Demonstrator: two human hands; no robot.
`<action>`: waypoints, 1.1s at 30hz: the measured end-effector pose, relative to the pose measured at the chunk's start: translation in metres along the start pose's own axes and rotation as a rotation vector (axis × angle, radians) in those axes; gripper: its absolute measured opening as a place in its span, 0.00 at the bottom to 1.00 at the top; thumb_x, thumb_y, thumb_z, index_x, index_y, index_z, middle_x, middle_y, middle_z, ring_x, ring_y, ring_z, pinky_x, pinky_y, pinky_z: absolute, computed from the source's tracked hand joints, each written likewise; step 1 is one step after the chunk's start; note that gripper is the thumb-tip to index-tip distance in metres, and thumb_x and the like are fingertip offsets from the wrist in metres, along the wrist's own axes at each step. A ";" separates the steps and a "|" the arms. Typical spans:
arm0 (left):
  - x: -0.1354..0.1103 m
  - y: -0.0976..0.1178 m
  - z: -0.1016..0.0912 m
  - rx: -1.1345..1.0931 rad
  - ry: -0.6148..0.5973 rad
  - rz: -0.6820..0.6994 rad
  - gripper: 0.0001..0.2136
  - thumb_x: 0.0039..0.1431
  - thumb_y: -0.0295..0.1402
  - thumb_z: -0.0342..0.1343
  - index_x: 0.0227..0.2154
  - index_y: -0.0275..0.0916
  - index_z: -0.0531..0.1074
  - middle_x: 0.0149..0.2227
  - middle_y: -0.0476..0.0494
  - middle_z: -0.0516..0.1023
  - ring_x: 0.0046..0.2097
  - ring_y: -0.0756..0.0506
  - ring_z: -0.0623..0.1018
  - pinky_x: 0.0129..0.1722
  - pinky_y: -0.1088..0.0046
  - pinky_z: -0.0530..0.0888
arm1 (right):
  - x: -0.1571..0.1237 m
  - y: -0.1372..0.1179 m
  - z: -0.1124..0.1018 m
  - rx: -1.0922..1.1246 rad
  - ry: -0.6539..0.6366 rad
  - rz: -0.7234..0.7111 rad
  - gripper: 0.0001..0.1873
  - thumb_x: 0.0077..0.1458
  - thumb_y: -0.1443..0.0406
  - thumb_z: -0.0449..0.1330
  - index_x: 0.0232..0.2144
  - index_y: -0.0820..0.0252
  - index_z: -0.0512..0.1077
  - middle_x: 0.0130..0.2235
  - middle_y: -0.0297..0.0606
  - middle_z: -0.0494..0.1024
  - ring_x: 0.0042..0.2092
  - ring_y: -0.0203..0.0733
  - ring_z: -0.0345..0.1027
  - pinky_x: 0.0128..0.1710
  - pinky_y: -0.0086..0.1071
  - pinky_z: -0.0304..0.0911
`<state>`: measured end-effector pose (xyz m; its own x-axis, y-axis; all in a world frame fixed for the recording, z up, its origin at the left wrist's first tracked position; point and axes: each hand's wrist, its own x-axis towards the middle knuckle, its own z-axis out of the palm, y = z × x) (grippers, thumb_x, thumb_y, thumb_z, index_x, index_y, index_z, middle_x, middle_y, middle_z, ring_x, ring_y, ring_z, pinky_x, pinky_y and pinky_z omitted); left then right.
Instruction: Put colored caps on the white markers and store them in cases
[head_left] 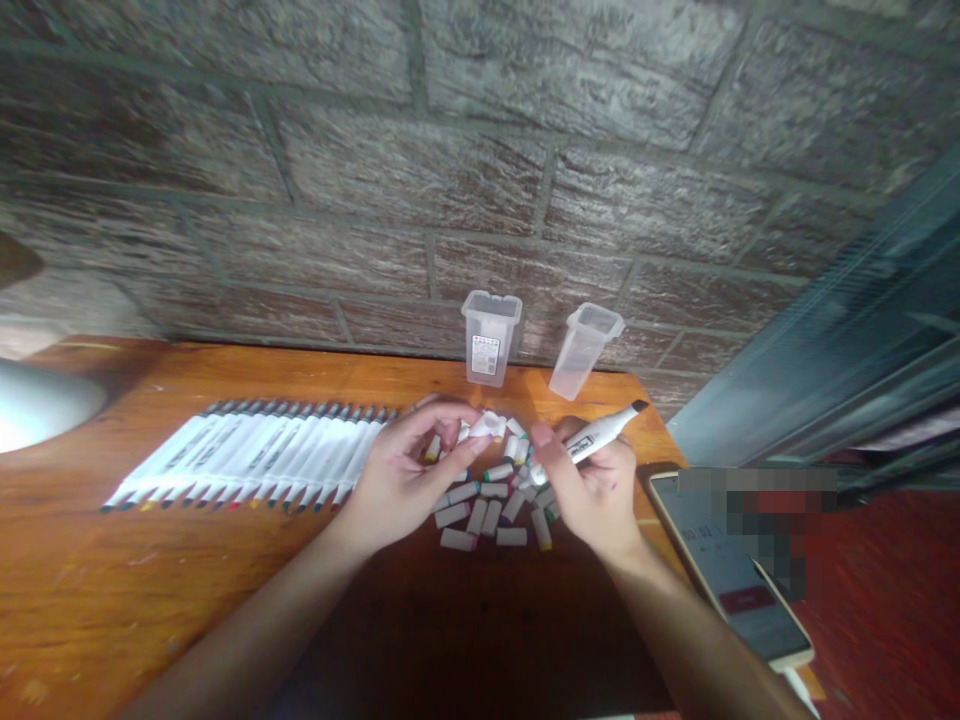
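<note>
Between the thumb and fingers of my left hand is a white marker cap, its round end turned up. My right hand grips a white marker that slants up to the right, with a dark tip bare at its upper end. Under and between both hands lies a loose pile of white marker caps with coloured ends. To the left of my left hand, several uncapped white markers lie side by side in a row, dark tips at the back and coloured tips at the front.
Two clear plastic containers stand at the table's back edge by the brick wall. A phone with a cable lies at the right edge of the wooden table. A white rounded object is at far left.
</note>
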<state>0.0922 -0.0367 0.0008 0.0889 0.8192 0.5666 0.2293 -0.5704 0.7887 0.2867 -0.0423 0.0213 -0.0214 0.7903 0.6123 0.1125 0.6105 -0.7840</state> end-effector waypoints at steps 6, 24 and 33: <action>0.001 0.004 0.000 0.010 -0.003 -0.015 0.08 0.58 0.30 0.63 0.41 0.39 0.75 0.30 0.49 0.71 0.33 0.50 0.72 0.35 0.74 0.71 | -0.003 0.000 0.000 -0.020 -0.067 -0.024 0.19 0.59 0.66 0.62 0.16 0.59 0.67 0.18 0.29 0.68 0.20 0.30 0.59 0.22 0.27 0.56; 0.001 -0.005 0.002 0.275 -0.096 0.004 0.07 0.60 0.36 0.62 0.38 0.41 0.81 0.38 0.44 0.84 0.39 0.45 0.80 0.40 0.71 0.74 | -0.001 -0.002 0.000 -0.022 -0.076 0.021 0.24 0.61 0.59 0.61 0.14 0.59 0.66 0.16 0.29 0.65 0.20 0.31 0.57 0.21 0.28 0.53; 0.003 -0.026 0.002 0.586 -0.238 0.138 0.06 0.62 0.35 0.60 0.36 0.44 0.82 0.37 0.46 0.85 0.38 0.43 0.80 0.41 0.66 0.72 | 0.002 0.003 -0.002 0.025 -0.063 0.125 0.30 0.64 0.49 0.55 0.15 0.58 0.68 0.14 0.31 0.67 0.17 0.31 0.59 0.19 0.28 0.53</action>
<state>0.0885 -0.0191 -0.0182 0.3526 0.7698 0.5320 0.6854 -0.5995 0.4133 0.2895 -0.0389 0.0206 -0.0710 0.8613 0.5031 0.0935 0.5079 -0.8563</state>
